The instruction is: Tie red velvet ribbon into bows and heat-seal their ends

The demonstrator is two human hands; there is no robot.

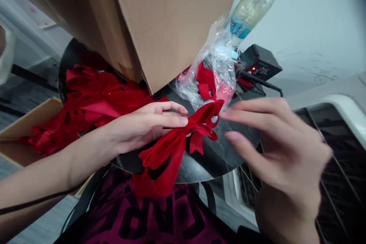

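A red ribbon bow [171, 145] with several loops and hanging tails is pinched near its middle by my left hand [145, 126], thumb on top. The bow hangs over the front of a round black table [211, 164]. To its right, my right hand [277, 141] is slightly blurred, with thumb and fingers apart and nothing visible between them. Its fingertips are close to the bow's right loops; whether they touch I cannot tell. Behind the bow lies a clear plastic bag [206, 68] with red ribbon pieces at it.
Large cardboard boxes [177, 19] stand at the back of the table. Red bows [97, 87] pile up on the left, spilling toward an open carton [14, 137]. Two bottles [251, 7] and a black control box [261, 63] with a red light and cable stand back right.
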